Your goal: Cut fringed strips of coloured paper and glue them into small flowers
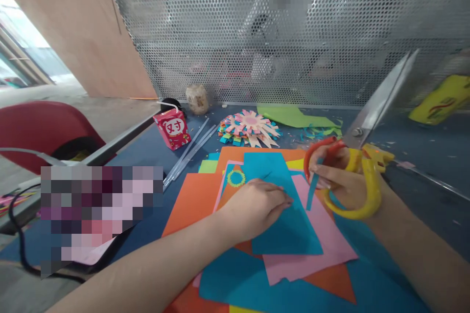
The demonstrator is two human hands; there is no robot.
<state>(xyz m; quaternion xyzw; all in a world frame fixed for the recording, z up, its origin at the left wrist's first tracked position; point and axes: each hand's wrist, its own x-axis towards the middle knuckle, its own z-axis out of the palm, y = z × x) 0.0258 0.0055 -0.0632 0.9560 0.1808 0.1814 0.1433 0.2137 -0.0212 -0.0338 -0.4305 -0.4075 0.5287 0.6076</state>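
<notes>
Several clear sticks (193,154) beside red carton (172,129) | right grip (345,181) clasping scissors (369,116), blue strip (312,192) | left grip (255,208) over blue sheet (288,234), hold unclear

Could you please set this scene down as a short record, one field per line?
Left hand: the left hand rests on the top blue sheet
Right hand: the right hand holds scissors by the red and yellow handles, plus a narrow blue strip
Under the top sheet: pink paper and orange paper
Behind the sheets: fringed paper flowers; green paper
Left of the flowers: red drink carton; clear rods
Backdrop: perforated metal panel
</notes>
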